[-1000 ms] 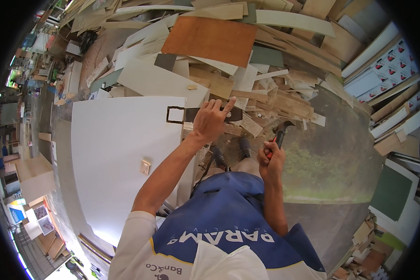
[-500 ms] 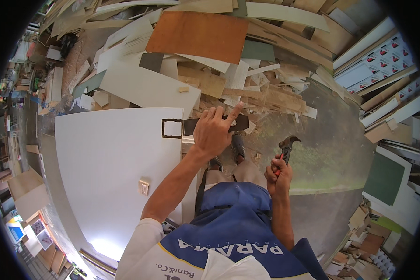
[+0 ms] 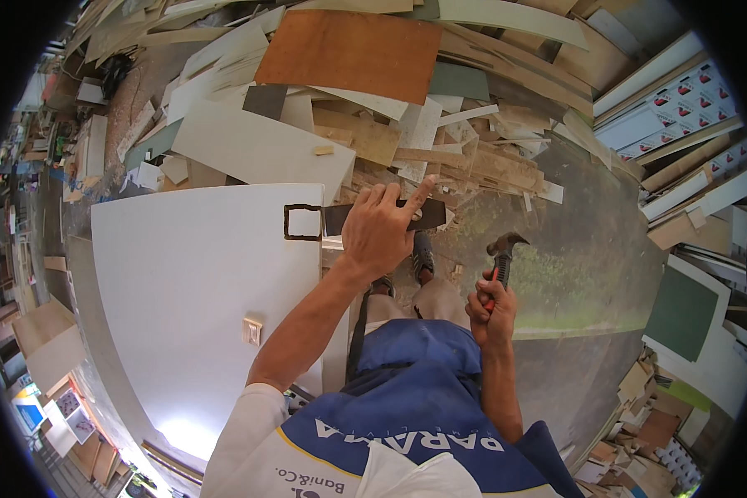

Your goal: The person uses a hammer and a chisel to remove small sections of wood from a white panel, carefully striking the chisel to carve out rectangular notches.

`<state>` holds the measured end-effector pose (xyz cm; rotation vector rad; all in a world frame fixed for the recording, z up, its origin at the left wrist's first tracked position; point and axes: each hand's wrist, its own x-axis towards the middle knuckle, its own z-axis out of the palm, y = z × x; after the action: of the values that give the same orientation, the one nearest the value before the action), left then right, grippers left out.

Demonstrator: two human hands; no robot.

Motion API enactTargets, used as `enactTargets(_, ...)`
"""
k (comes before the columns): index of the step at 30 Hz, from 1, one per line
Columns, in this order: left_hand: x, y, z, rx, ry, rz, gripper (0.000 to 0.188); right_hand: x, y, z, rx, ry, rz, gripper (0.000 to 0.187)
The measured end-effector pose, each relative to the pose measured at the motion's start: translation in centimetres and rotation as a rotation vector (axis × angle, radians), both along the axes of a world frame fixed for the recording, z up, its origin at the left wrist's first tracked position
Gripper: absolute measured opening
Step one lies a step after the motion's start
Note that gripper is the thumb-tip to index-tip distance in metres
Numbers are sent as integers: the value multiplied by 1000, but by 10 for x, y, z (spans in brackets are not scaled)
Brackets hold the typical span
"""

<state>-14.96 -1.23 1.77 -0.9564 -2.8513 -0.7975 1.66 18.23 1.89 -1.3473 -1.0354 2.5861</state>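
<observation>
My left hand (image 3: 377,231) is closed over a dark flat bar (image 3: 337,220), its index finger stretched along the far end. The palm hides the bar's middle, so its exact kind does not show. Beside the bar's left end, a dark rectangular outline (image 3: 286,222) lies at the right edge of a large white panel (image 3: 195,274). I cannot tell whether it joins the bar. My right hand (image 3: 491,314) grips a claw hammer (image 3: 504,247) by its red and black handle, head upward, apart from the panel. A small wooden piece (image 3: 252,330) sits on the panel.
Beyond the panel, offcuts (image 3: 465,162) pile up on the floor, with an orange-brown board (image 3: 349,54) on top. Boards (image 3: 697,199) lean at the right, near a dark green sheet (image 3: 682,314). My shoes (image 3: 423,257) stand by the panel's right edge.
The panel and left hand sit slightly higher and further left in the picture. The hammer has risen a little and shifted left. Both grips are unchanged.
</observation>
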Motion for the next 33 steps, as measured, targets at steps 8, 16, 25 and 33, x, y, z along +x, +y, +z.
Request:
enactTargets(8, 3, 1, 3, -43, -30, 2, 87, 4, 6, -1, -28, -22, -17, 26)
enactTargets(16, 1, -1, 1, -4, -14, -10, 87, 4, 9, -2, -28, -59, 44, 26)
enactTargets(25, 1, 0, 3, 10, -52, -26, 84, -33, -32, 23, 245, 23, 93, 26)
enactTargets(33, 1, -5, 2, 32, -76, -17, 83, -40, -25, 34, 140, 31, 136, 25)
